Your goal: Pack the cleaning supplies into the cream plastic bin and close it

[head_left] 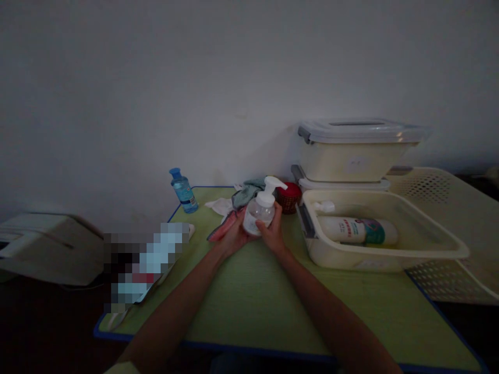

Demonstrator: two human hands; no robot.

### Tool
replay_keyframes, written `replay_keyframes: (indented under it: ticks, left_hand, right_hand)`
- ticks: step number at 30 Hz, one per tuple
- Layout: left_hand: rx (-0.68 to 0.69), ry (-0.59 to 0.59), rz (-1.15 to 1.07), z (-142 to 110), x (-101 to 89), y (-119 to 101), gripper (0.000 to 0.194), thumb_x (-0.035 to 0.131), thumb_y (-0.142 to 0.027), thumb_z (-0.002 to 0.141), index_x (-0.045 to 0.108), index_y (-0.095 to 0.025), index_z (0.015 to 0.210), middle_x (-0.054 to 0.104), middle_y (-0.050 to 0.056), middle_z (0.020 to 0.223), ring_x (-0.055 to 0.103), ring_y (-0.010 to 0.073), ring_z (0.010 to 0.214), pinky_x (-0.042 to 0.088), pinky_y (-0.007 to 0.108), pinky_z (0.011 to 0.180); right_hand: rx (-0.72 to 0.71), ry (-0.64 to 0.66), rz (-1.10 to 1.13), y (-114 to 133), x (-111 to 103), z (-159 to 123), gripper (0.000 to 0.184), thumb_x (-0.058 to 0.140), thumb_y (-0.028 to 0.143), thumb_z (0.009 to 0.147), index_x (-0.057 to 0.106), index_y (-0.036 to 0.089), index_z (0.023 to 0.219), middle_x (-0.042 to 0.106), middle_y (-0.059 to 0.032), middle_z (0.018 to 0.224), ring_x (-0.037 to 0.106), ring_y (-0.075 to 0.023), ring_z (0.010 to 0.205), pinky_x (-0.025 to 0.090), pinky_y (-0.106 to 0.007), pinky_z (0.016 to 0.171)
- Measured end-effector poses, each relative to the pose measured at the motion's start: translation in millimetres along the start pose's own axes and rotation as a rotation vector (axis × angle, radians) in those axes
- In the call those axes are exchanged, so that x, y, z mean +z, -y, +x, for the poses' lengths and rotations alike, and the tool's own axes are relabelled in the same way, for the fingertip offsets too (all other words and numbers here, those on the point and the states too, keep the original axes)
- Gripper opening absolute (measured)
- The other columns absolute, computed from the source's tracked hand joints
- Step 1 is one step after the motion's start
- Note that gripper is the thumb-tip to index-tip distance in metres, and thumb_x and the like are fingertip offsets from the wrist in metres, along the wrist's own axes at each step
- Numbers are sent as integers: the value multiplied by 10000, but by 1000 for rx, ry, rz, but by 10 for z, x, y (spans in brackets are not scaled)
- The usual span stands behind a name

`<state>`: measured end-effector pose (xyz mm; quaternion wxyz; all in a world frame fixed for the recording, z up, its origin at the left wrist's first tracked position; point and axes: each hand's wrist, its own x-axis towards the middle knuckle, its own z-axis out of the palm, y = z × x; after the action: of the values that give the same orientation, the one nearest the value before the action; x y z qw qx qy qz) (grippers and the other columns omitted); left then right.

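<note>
A clear pump bottle with a white pump head is held upright between my two hands, above the green table. My left hand closes on its left side and lower part. On the other side my right hand wraps round it, thumb across the front. A pink cloth with a dark patterned edge sticks out beside my left hand; whether the hand grips it or only touches it, I cannot tell. Just behind the bottle lie a grey-green cloth and a white cloth.
A red round container stands behind my right hand. To the right, an open cream bin holds a large white bottle. Behind it is a lidded box. A blue bottle stands at the table's back left.
</note>
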<state>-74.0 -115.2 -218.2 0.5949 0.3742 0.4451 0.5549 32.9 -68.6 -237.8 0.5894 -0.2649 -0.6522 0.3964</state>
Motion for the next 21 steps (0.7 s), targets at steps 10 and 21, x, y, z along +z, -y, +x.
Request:
replay_keyframes:
  ticks: [10, 21]
  left_hand:
    - [-76, 135, -219, 28, -47, 107, 375, 625, -327, 751, 546, -180, 1086, 633, 91, 1084, 568, 252, 1052, 402, 442, 951]
    - [44, -35, -223, 88, 52, 200, 437, 691, -390, 661, 573, -147, 1005, 659, 111, 1043, 555, 271, 1086, 414, 415, 951]
  right_hand:
    - [262, -8, 150, -122, -52, 149, 615, 408, 640, 716, 431, 188, 1132, 534, -99, 1150, 527, -232, 1047, 455, -377, 842]
    - [373, 37, 233, -95, -7, 150, 600, 342, 684, 738, 459, 179, 1039, 608, -78, 963, 593, -201, 896, 506, -328, 729]
